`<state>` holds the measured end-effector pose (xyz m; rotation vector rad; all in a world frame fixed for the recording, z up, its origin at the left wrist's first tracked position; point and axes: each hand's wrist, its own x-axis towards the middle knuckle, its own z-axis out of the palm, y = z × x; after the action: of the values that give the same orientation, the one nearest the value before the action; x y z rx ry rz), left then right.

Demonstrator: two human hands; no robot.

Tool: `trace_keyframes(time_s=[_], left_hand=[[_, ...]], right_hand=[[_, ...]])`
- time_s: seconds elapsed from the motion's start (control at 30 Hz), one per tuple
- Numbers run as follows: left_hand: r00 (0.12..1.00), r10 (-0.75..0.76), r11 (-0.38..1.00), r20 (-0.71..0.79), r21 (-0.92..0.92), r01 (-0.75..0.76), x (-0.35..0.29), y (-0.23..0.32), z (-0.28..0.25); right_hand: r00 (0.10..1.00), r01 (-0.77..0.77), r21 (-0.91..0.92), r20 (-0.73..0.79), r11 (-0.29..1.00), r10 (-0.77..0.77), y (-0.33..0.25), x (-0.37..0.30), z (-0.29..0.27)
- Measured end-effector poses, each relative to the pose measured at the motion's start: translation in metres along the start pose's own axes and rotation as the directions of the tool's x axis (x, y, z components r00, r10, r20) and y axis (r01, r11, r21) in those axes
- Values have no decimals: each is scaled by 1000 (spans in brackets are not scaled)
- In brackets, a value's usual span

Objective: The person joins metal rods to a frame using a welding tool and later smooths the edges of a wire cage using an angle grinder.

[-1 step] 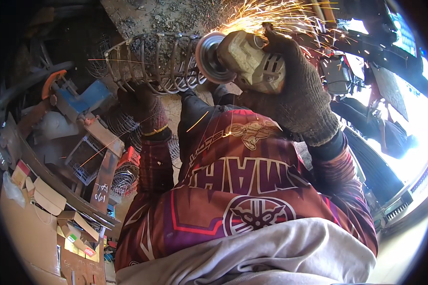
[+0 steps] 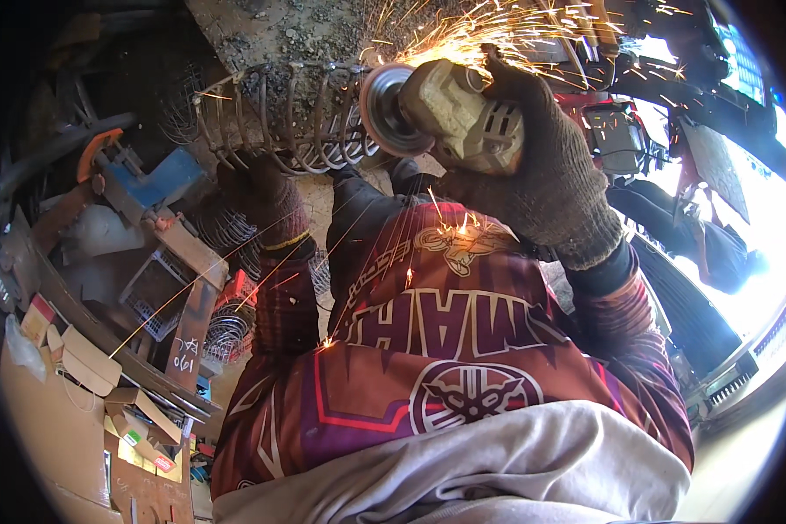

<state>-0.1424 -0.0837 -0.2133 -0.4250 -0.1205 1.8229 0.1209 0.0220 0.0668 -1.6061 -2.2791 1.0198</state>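
Note:
My right hand (image 2: 555, 170), in a dark knitted glove, is wrapped round a worn angle grinder (image 2: 465, 118). The grinder's disc (image 2: 384, 109) meets the right end of a rib-like cage of bent metal rods (image 2: 310, 155), and bright sparks (image 2: 498, 35) stream off to the far right. Also gloved, my left hand (image 2: 275, 196) closes on the near left edge of the cage; its fingertips are in shadow. The cage lies over a metal plate (image 2: 223, 26) strewn with dark grit.
On the left are coiled wire rings (image 2: 227, 336), a blue metal piece (image 2: 162, 176), a grey crate (image 2: 155, 293) and cardboard boxes (image 2: 52, 419). A boxy grey machine (image 2: 616, 140) stands to the right, near strong daylight. My shoes are just below the cage.
More sparks now fly back over my shirt and left forearm, with long streaks toward the lower left. The grinder, the cage and both hands stay nearly in place.

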Motion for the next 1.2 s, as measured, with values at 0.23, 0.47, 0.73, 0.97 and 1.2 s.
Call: trace_keyframes(time_s=[0.23,0.47,0.73,0.97,1.2], left_hand=[[986,-27,998,167,-52,36,5,-7,11],[992,83,989,-90,133,-71,1,10,-10],[996,-82,975,17,-207,84,-1,7,-2],[993,-109,611,-37,-791,37,6,22,-24],[903,-309,-135,299,-954,269,7,16,-23]], right_hand=[[1000,19,5,21,1000,-19,-3,1,-2],[999,24,44,21,999,-24,-5,-2,0],[999,-12,21,40,1000,11,-10,-5,0],[1000,-14,-1,15,1000,14,-10,-3,0],[1000,17,-5,19,1000,-17,-9,-2,1]])
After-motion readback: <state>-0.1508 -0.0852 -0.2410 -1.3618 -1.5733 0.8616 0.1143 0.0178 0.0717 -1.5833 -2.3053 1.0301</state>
